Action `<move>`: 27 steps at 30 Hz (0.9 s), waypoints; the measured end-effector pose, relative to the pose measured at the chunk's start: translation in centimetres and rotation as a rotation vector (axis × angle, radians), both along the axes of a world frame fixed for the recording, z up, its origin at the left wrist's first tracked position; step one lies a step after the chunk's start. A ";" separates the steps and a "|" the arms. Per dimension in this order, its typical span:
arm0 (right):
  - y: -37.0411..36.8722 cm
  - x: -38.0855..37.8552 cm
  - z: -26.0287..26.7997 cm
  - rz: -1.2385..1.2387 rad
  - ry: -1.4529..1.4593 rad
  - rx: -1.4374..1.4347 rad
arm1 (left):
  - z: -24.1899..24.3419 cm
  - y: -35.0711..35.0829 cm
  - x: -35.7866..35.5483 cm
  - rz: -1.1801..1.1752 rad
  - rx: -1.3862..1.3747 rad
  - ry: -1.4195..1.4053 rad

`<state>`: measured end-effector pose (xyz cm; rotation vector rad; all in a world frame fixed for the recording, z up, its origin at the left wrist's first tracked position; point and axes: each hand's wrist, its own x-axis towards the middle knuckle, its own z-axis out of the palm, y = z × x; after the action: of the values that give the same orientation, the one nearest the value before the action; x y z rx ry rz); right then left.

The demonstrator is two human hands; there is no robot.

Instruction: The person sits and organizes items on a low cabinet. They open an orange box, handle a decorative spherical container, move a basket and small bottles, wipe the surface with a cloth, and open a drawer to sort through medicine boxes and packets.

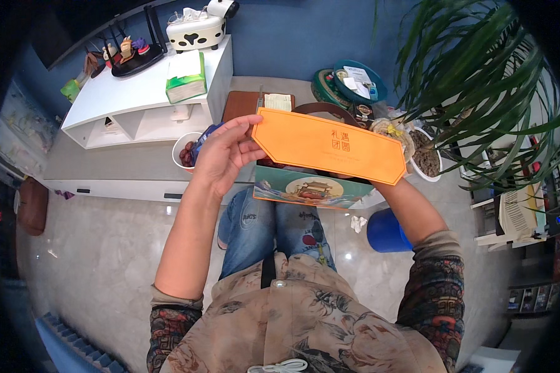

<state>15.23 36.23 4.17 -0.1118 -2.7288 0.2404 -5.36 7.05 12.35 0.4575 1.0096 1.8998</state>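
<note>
In front of me is a green cardboard gift box (270, 183) with a printed pavilion picture. Its orange flap (303, 144), bearing printed characters, is raised and tilted over the opening. My left hand (226, 151) holds the flap's left end between thumb and fingers. At the right end, the flap covers most of my right hand (393, 186); only the wrist side shows, and I cannot see what the fingers do. Dark reddish contents (269, 162) show in the gap under the flap. A white tub (179, 143) of dried red dates stands beside my left hand.
A low cabinet (121, 169) runs along the wall, with a white shelf unit (135, 91) carrying a router (140, 60) and cow-patterned tissue box (196, 35). Right are a teal basin (378, 86), white plant pot (437, 173) and overhanging leaves (471, 60). A blue bin (387, 231) stands below.
</note>
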 end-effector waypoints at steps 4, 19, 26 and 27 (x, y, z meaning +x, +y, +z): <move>0.3 -0.5 -0.2 0.026 0.105 -0.337 | 0.6 0.2 0.0 0.016 0.016 -0.014; -2.6 1.2 2.5 -0.140 0.169 0.131 | 1.4 0.3 0.2 0.054 0.024 0.006; -5.7 0.7 0.2 -0.280 0.041 -0.094 | 1.0 0.3 0.2 0.050 0.055 -0.007; -5.7 0.7 0.4 -0.287 -0.063 -0.155 | 0.9 0.2 0.2 0.051 0.052 -0.010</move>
<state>15.91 30.53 4.60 -0.5582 -2.7091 0.3697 -5.17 7.29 13.27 0.4548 0.9758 1.9757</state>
